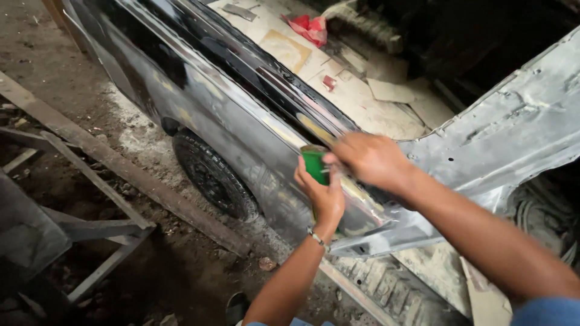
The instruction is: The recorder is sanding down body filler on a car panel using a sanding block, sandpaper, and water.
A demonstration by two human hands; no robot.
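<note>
Landmark: car body (pixel 241 115), dark and glossy, running from the upper left toward the middle of the view, with patches of pale filler along its side.

Item 1. Green block (pixel 314 165): small, rectangular, pressed against the side of the car body near its right end, just below the top edge. Part of it is hidden by the fingers around it.

Item 2. Left hand (pixel 321 193): closed around the green block from below, thumb and fingers wrapped on it, palm toward the car body. A thin bracelet (pixel 318 239) sits at the wrist.

Item 3. Right hand (pixel 368 158): blurred, lying on the car body just right of the green block, its fingertips touching or nearly touching the block's upper edge. Fingers look loosely curled; whether they grip anything cannot be told. The sleeve (pixel 547 311) on this arm is blue.

Item 4. Wheel (pixel 212 176): 1 black tyre, under the car body, left of and below the green block.

Item 5. Bare metal panel (pixel 513 133): grey, dull, joining the car body at its right end.

Item 6. Red rag (pixel 309 27): crumpled, on flat cardboard sheets (pixel 338 84) beyond the car body.

Item 7. Wooden planks (pixel 96 157): lying on the dirt ground, left of the car body.
</note>
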